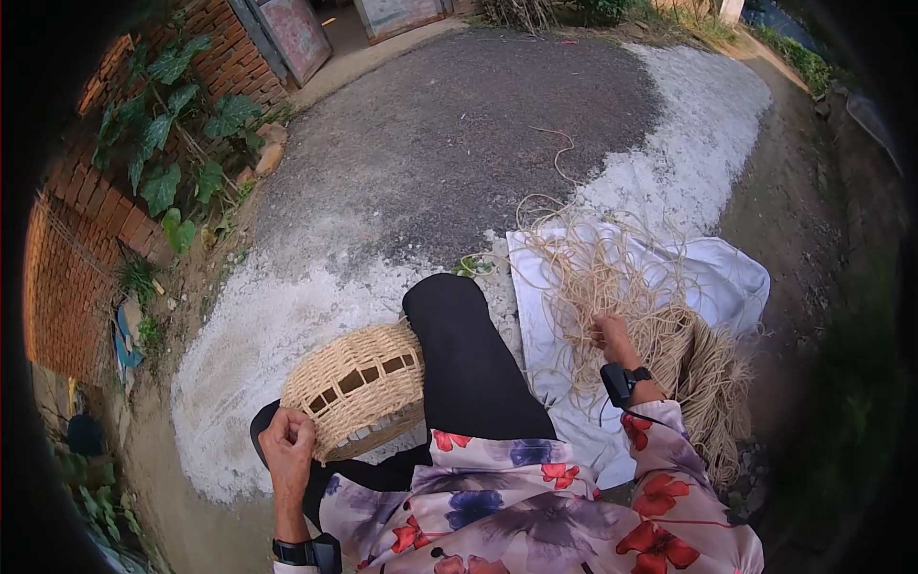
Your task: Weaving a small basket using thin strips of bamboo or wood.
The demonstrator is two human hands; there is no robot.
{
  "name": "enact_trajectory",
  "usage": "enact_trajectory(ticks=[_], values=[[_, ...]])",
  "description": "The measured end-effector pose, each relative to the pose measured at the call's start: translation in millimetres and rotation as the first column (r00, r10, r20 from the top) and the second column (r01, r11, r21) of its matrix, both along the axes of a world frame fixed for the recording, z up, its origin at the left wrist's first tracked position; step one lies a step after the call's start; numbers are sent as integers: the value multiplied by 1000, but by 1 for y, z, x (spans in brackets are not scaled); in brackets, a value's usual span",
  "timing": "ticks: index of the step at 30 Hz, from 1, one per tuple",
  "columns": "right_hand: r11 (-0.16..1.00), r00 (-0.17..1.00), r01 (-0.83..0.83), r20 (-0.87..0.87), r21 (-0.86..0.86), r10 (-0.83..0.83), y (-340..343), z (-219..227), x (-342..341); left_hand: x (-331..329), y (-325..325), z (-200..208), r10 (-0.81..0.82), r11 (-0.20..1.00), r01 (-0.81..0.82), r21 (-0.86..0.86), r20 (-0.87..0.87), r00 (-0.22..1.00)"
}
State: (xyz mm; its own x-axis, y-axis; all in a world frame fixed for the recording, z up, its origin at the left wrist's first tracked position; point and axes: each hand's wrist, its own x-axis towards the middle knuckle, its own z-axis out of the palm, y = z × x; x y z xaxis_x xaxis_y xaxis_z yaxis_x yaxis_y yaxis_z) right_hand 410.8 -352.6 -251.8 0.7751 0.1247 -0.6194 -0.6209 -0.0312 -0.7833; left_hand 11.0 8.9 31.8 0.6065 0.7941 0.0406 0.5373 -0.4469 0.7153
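Observation:
A round basket (356,381) woven from pale straw-coloured cord rests tilted across my lap, with a band of open gaps around its side. At its left edge my left hand (289,442) is closed, fingers curled against the weave. My right hand (614,337) reaches into a loose, tangled heap of thin tan cord (612,273), its fingers bent together on the strands. Which strands lie between those fingertips is hard to make out. The heap, with a thicker bundle of cord (712,383) beside it, lies on a white cloth (727,277) to my right.
My black-trousered knee (464,335) rises between basket and cloth. Ahead stretches dark and whitish rough ground (459,143), with one stray strand on it. A brick wall (91,220) and a leafy plant (172,124) stand at left. An open doorway (335,29) is at the far end.

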Motion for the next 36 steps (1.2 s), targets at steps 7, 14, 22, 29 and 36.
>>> enact_trajectory(ticks=[7,14,22,29,36], values=[[939,971,-21,217,-343,101,-1,-89,-39,-16,-5,-17,176,954,-101,-284,250,952],[475,587,-340,212,-812,782,80,-57,-34,-10,-15,-10,203,957,-142,-252,235,951],[989,952,-62,305,131,19,96,75,-31,6,-39,15,162,971,-111,-212,241,957],[590,229,-805,949,58,218,125,265,-112,54,-78,74,-342,889,312,-337,-33,939],[440,-114,-854,924,-280,366,143,267,-167,81,-87,35,-284,759,356,-546,214,935]])
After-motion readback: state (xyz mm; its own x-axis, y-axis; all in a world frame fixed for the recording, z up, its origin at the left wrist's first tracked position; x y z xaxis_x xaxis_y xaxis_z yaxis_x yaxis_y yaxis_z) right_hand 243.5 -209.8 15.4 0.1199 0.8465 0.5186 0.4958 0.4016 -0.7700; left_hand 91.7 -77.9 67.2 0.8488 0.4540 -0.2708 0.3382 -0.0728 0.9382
